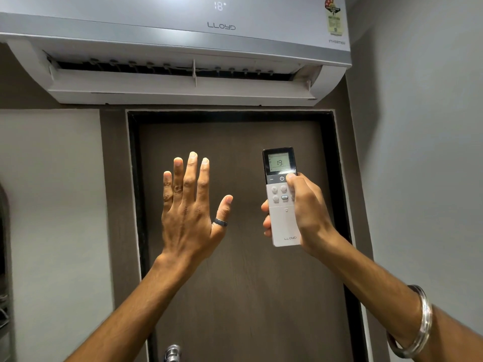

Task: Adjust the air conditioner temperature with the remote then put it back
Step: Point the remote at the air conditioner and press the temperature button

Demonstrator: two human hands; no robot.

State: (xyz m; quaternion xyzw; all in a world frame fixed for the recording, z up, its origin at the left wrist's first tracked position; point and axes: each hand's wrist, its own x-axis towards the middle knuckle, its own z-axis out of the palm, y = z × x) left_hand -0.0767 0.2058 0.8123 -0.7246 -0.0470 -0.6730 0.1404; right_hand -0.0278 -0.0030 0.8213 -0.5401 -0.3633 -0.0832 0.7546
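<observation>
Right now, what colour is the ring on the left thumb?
Dark grey to black ring, on the left hand, head view.

The left hand is raised at centre frame, empty, back toward the camera, fingers straight and close together, thumb spread to the right with a dark ring at its base. The right hand, right of centre, is closed in a grip around the remote, thumb tip pressed high on its button face. Both forearms rise from the lower corners, and a metal bangle circles the right one.

Remote matt plastic, glossy screen; door wood-grain matt; bangle shiny metal.
</observation>
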